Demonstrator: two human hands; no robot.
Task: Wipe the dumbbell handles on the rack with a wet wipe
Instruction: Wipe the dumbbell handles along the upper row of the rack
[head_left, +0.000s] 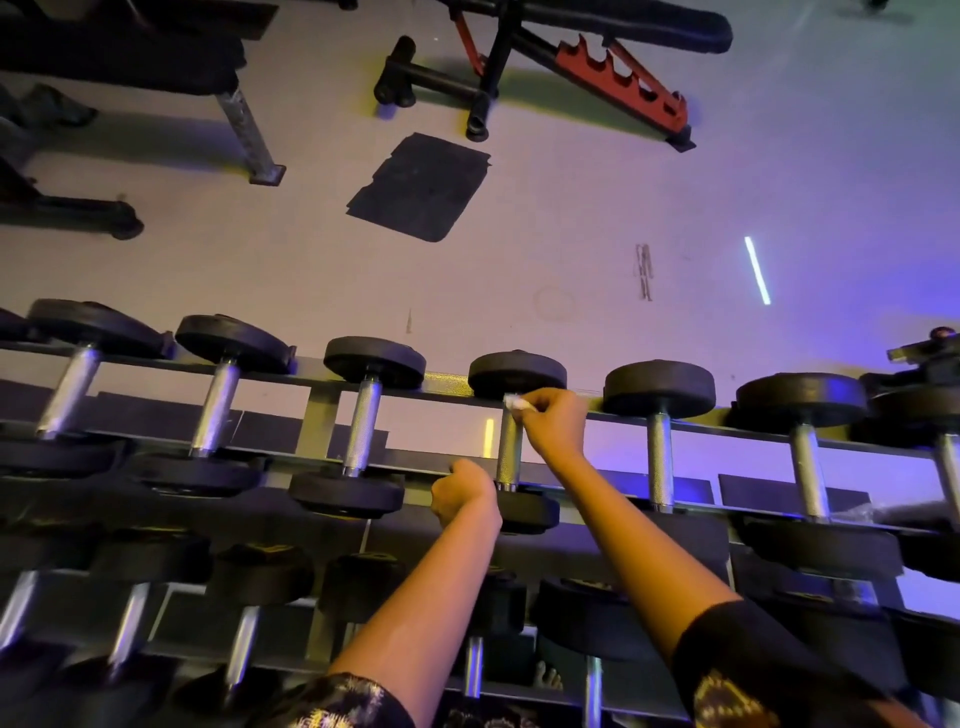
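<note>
A person's right hand (553, 421) pinches a bunched white wet wipe (515, 402) against the far end of a knurled dumbbell handle (508, 457), just under its far head (517, 371), on the upper tier of the rack (447, 388). The handle's long axis runs from the rack's near edge to its far edge, parallel with the neighbouring dumbbells (362, 426). The left hand (462, 493) sits curled at the near edge beside the handle's near end; whether it grips anything is unclear.
</note>
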